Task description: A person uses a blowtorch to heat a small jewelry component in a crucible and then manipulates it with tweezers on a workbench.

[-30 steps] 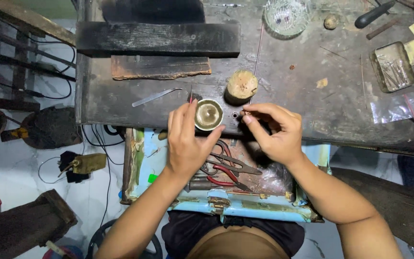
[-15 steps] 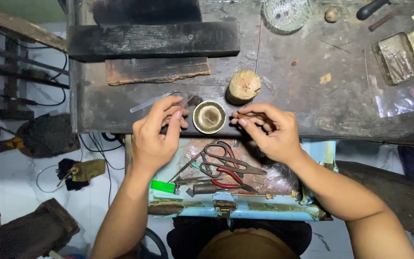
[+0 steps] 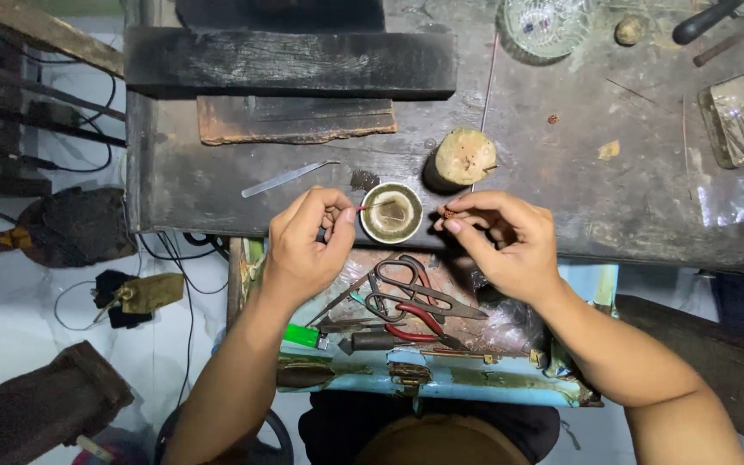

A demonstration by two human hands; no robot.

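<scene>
Left hand (image 3: 303, 245): fingers (image 3: 337, 215) pinched closed on a thin reddish wire (image 3: 370, 206); the wire's free end reaches over the rim of the small round dish (image 3: 391, 213).
Right hand (image 3: 505, 241): fingers (image 3: 462, 211) pinched closed on a tiny reddish-brown bead (image 3: 448, 212), held just right of the dish and not touching it.
Small round dish: sits at the near edge of the dark surface (image 3: 579, 198), between the two hands; pale inside, contents too dim to tell.
Wooden stump (image 3: 465, 158): short, pale, upright, just behind and right of the dish.
Metal strip (image 3: 290, 178): flat, silvery, lies on the surface left of the dish, behind the left hand.
Rusty plate (image 3: 296, 120): flat, lies behind the strip, in front of a charred black block (image 3: 290, 63).
Glass bowl (image 3: 546, 24): clear, cut pattern, at the far edge, well apart from the hands.
Clear box (image 3: 740, 118): at the far right, thin metal pieces inside.
Drawer (image 3: 441, 379): pale blue, open below the surface edge, under both wrists.
Drawer contents: scissors (image 3: 415, 288), red-handled pliers (image 3: 415, 319), a green lighter (image 3: 305, 337).
Floor at left: black cables (image 3: 174, 275) trail down from the surface.
</scene>
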